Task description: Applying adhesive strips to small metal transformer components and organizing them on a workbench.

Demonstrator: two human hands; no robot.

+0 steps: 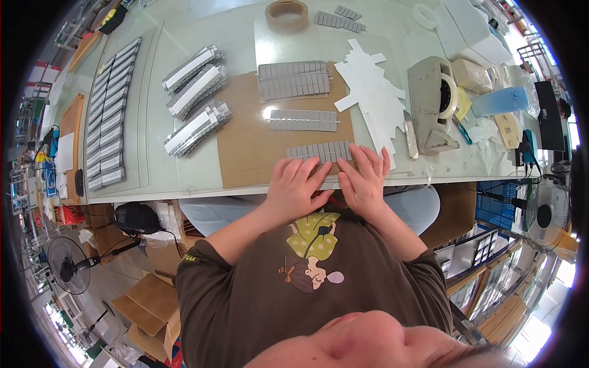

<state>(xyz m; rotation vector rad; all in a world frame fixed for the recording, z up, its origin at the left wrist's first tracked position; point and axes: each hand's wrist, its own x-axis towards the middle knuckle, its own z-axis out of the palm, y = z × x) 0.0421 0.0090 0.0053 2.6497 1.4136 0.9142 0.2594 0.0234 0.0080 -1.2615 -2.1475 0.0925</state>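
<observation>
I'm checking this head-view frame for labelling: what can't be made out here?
- Near end of the grey strip row: covered by the left hand and right hand.
- Red thing between the palms: mostly hidden, kind unclear.
- Whether either hand grips anything: fingers lie flat, undersides unseen.
- Items on the shelf at right: bent by the fisheye rim, too small.

Two hands [294, 187], two tape rolls [286, 15]

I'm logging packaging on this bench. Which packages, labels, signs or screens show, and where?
Open brown cardboard boxes: floor, lower left.
Blue plastic crate: under table edge, right.
Clear plastic bags: tabletop, far right.
No screens or signs can be made out.
</observation>
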